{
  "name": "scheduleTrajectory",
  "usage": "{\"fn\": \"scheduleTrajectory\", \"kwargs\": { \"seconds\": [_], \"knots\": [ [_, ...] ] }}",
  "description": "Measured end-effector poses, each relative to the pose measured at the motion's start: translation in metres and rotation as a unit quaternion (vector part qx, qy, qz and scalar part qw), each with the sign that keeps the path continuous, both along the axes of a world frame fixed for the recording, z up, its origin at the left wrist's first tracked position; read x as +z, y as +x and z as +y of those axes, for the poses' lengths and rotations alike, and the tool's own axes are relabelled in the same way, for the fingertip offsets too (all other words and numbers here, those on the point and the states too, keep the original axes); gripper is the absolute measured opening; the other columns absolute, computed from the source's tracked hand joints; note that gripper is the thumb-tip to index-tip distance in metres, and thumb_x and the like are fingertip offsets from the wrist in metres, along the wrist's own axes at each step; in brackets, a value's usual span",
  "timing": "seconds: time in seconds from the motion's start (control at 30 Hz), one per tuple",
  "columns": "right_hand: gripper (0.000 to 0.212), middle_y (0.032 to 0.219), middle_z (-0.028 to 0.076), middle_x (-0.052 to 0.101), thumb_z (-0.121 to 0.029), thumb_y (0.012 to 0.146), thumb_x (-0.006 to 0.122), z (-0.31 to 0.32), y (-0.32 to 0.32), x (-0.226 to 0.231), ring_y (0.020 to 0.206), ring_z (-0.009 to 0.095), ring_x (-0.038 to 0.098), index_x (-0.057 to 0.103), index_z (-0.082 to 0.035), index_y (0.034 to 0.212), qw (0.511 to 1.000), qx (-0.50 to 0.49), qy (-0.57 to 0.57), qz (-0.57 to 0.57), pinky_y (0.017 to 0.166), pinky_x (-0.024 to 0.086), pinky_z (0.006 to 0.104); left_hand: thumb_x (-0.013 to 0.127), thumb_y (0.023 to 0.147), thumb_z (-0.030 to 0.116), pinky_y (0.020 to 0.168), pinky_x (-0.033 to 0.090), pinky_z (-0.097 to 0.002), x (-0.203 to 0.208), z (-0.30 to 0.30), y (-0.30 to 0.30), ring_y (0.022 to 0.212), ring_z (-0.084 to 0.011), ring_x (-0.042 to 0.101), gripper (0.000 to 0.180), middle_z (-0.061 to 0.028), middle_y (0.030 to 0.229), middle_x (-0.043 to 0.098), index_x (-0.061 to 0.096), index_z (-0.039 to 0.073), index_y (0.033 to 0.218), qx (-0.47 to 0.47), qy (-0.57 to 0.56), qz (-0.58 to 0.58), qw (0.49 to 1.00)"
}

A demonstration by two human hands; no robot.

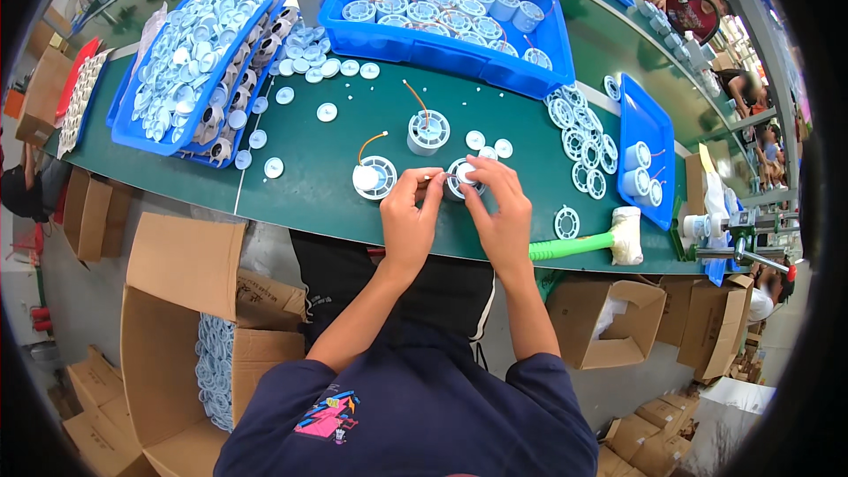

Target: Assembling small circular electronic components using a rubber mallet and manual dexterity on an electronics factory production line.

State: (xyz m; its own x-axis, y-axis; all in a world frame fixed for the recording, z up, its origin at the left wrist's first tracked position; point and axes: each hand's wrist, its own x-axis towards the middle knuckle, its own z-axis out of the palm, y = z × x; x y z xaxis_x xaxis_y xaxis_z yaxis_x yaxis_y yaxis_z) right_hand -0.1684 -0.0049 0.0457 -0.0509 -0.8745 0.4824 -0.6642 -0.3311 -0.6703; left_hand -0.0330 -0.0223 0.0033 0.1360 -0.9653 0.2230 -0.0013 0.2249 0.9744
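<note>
Close to the bench's front edge, both my hands work at a white round plastic housing (454, 187). My left hand (410, 216) is closed in a pinch at the housing's left side, on the end of a thin wire (436, 177). The fingers of my right hand (503, 208) close round a small white cap (466, 171) on top of the housing and partly hide it. Left of my hands sits a similar housing (382, 182) with a white cap and an orange wire standing up. Just behind stands another upright housing (428, 134) with its wire raised.
Small white discs (327, 112) lie about the green bench (309, 159). A blue tray (446, 57) of wired housings stands at the back, a tray heaped with caps (190, 62) at left. Rings (585, 137), a green-handled mallet (574, 246) and a smaller blue tray (649, 115) are at right.
</note>
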Motion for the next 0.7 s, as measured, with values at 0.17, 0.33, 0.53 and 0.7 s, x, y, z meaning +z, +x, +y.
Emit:
{"fn": "scheduleTrajectory", "kwargs": {
  "seconds": [0.17, 0.33, 0.53, 0.7],
  "knots": [
    [0.017, 0.126, 0.015, 0.071, 0.001, 0.088, 0.074, 0.006, 0.002, -0.005, 0.117, 0.035, 0.067, 0.070, -0.001, 0.105, 1.000, -0.008, -0.007, 0.012, 0.095, 0.055, 0.0433, 0.067, 0.098, 0.008, 0.067, 0.056, -0.0373, 0.007, 0.009, 0.004, 0.075, -0.0252, 0.072, 0.012, -0.0135, 0.089, 0.073, 0.065, -0.001, 0.105, -0.001, 0.067, -0.126, 0.990],
    [0.019, 0.124, 0.016, 0.069, 0.002, 0.092, 0.067, -0.009, -0.032, 0.013, 0.108, 0.034, 0.068, 0.069, -0.002, 0.111, 0.995, -0.093, 0.027, 0.003, 0.089, 0.056, 0.0430, 0.069, 0.097, 0.014, 0.069, 0.055, -0.0452, 0.016, 0.014, 0.024, 0.077, -0.0364, 0.071, 0.033, -0.0147, 0.092, 0.073, 0.061, -0.002, 0.125, -0.058, 0.083, -0.288, 0.952],
    [0.028, 0.126, 0.013, 0.065, -0.005, 0.089, 0.072, -0.038, -0.077, -0.013, 0.112, 0.036, 0.062, 0.068, -0.006, 0.117, 0.978, 0.003, 0.094, 0.185, 0.093, 0.054, 0.0428, 0.074, 0.093, 0.011, 0.067, 0.053, -0.0312, 0.080, 0.042, 0.070, 0.079, -0.0179, 0.071, 0.024, -0.0104, 0.097, 0.075, 0.072, 0.000, 0.114, -0.127, 0.030, -0.243, 0.961],
    [0.016, 0.104, 0.016, 0.063, -0.006, 0.093, 0.068, -0.047, -0.078, -0.021, 0.087, 0.036, 0.066, 0.068, -0.002, 0.109, 0.985, -0.030, 0.107, 0.130, 0.078, 0.055, 0.0437, 0.068, 0.099, 0.024, 0.074, 0.051, -0.0374, 0.095, -0.051, 0.080, 0.084, -0.0243, 0.068, 0.024, -0.0128, 0.097, 0.072, 0.075, 0.002, 0.104, -0.026, -0.086, -0.341, 0.936]
  ]
}}
